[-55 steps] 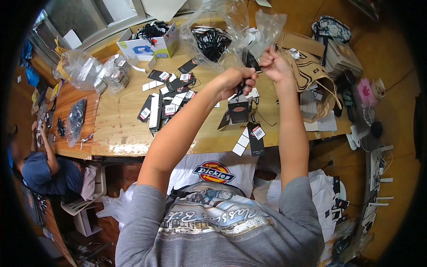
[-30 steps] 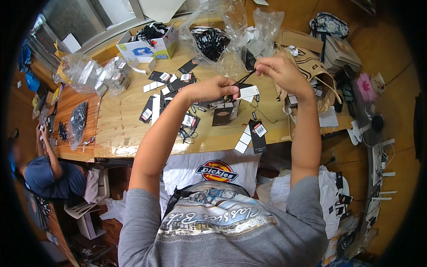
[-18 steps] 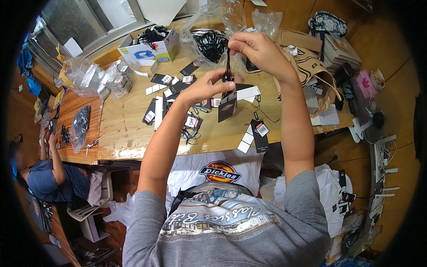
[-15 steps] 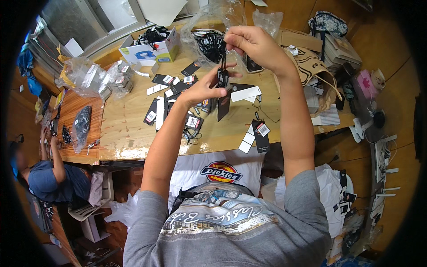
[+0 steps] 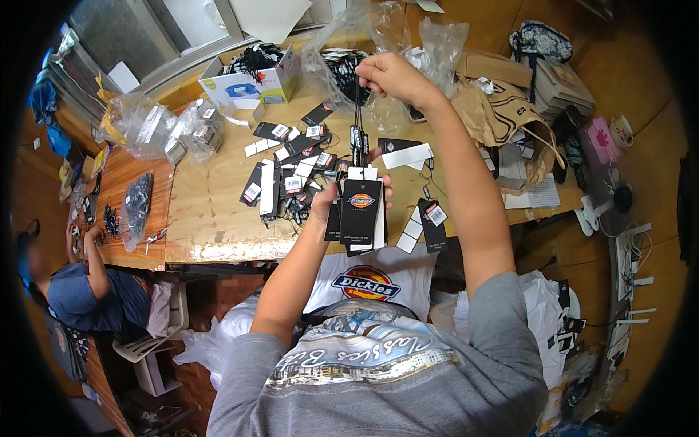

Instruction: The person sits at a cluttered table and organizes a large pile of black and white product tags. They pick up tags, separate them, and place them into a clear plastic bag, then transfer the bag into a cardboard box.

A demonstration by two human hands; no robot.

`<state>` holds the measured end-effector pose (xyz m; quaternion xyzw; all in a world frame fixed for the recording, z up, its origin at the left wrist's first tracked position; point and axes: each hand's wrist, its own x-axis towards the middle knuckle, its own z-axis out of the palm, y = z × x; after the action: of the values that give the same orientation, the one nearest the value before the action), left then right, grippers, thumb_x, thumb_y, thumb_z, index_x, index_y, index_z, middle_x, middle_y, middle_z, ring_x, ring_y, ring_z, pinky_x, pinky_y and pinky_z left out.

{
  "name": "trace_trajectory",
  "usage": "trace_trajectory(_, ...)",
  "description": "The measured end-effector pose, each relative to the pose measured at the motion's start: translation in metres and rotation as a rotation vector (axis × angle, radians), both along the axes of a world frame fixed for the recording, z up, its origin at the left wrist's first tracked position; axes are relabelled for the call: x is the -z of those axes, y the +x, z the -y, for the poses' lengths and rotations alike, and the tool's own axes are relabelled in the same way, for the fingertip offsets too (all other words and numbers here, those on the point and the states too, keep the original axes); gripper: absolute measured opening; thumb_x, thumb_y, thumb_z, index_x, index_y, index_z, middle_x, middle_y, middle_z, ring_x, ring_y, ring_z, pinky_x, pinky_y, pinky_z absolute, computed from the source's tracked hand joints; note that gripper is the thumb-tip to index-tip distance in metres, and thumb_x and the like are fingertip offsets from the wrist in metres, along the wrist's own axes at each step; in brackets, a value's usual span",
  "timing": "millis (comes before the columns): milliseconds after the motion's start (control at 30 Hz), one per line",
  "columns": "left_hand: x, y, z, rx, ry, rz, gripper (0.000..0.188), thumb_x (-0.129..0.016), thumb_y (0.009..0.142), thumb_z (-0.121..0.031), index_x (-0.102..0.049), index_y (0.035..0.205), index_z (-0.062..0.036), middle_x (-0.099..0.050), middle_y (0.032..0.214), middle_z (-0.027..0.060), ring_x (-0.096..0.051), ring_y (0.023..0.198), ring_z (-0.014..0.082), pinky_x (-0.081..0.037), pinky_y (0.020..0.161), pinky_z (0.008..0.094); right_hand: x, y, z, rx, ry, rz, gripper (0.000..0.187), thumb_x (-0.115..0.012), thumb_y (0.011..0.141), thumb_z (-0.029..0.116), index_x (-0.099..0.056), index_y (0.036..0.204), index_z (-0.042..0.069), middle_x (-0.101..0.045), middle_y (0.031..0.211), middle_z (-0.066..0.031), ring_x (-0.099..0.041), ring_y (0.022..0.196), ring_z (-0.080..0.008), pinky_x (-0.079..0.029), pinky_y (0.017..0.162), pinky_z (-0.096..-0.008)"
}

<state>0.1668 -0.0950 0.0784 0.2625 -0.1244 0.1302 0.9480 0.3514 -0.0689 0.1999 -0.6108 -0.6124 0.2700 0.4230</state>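
Carton: black cords — clear bag: black bundle — left hand: tags

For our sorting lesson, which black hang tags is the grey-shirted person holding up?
The bundle of hang tags in the left hand, its black strings pinched by the right hand; nearby tags lie on the table.

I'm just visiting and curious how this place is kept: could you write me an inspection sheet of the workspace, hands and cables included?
Surface: wooden table, glossy near its front edge.
Things in hand: black hang tags on black cords.
Hands: left hand holds the tags; right hand pinches the cords above.
Clutter: loose tags, clear plastic bags, a box of black strings.
Cables: a pale cable at far right.
Surroundings: another person seated at left.
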Motion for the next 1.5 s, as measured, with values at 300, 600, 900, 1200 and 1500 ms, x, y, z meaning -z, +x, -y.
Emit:
trace_trajectory(300, 0.016, -0.036, 0.054, 0.09, -0.263, -0.385, 0.08, -0.054, 0.057, -0.002, -0.018, 0.127, -0.0137, -0.045, 0.089, 0.0112, -0.048, 0.082, 0.0258, -0.04, 0.076, 0.0425, 0.115, 0.004, 0.008, 0.028, -0.335, 0.157, 0.029, -0.046, 0.078, 0.025, -0.056, 0.062, 0.004, -0.052, 0.053, -0.0054, -0.045, 0.043, -0.0147, -0.039, 0.044, -0.0297)
trace_trajectory(600, 0.022, -0.077, 0.103, 0.24, -0.544, -0.42, 0.068, -0.052, 0.06, 0.002, -0.025, 0.122, -0.0062, -0.038, 0.077, 0.0034, -0.039, 0.064, 0.0133, -0.036, 0.064, 0.0276, 0.148, -0.001, 0.097, 0.19, -0.219, 0.114, 0.021, -0.051, 0.076, 0.021, -0.053, 0.074, -0.001, -0.052, 0.07, -0.0102, -0.052, 0.059, -0.0221, -0.041, 0.054, -0.0322)
trace_trajectory(900, 0.035, -0.094, 0.081, -0.14, -0.579, -0.365, 0.049, -0.05, 0.058, 0.0, -0.038, 0.106, -0.0029, -0.038, 0.075, 0.0029, -0.039, 0.065, 0.0134, -0.037, 0.065, 0.0279, 0.174, -0.069, 0.21, 0.679, -0.167, 0.51, 0.075, -0.07, 0.052, 0.038, -0.038, 0.113, 0.006, -0.032, 0.118, -0.0189, -0.033, 0.106, -0.0369, -0.034, 0.08, -0.046)
trace_trajectory(1200, 0.056, -0.083, 0.083, -0.049, -0.595, -0.377, 0.044, -0.055, 0.064, -0.002, -0.039, 0.105, -0.0057, -0.043, 0.082, 0.0044, -0.043, 0.074, 0.0167, -0.039, 0.07, 0.031, 0.206, -0.102, 0.206, 0.728, -0.334, 0.838, 0.054, -0.058, 0.067, 0.028, -0.039, 0.115, 0.013, -0.038, 0.114, -0.0101, -0.026, 0.114, -0.0307, -0.022, 0.084, -0.0524)
trace_trajectory(1500, 0.069, -0.068, 0.092, -0.074, -0.584, -0.453, 0.036, -0.055, 0.074, -0.018, -0.041, 0.106, -0.0079, -0.048, 0.092, 0.0061, -0.048, 0.083, 0.0184, -0.042, 0.076, 0.0341, 0.116, -0.103, 0.187, 0.605, -0.094, 0.713, 0.038, -0.047, 0.069, 0.006, -0.046, 0.106, 0.006, -0.048, 0.1, -0.0089, -0.048, 0.089, -0.0251, -0.042, 0.07, -0.0353)
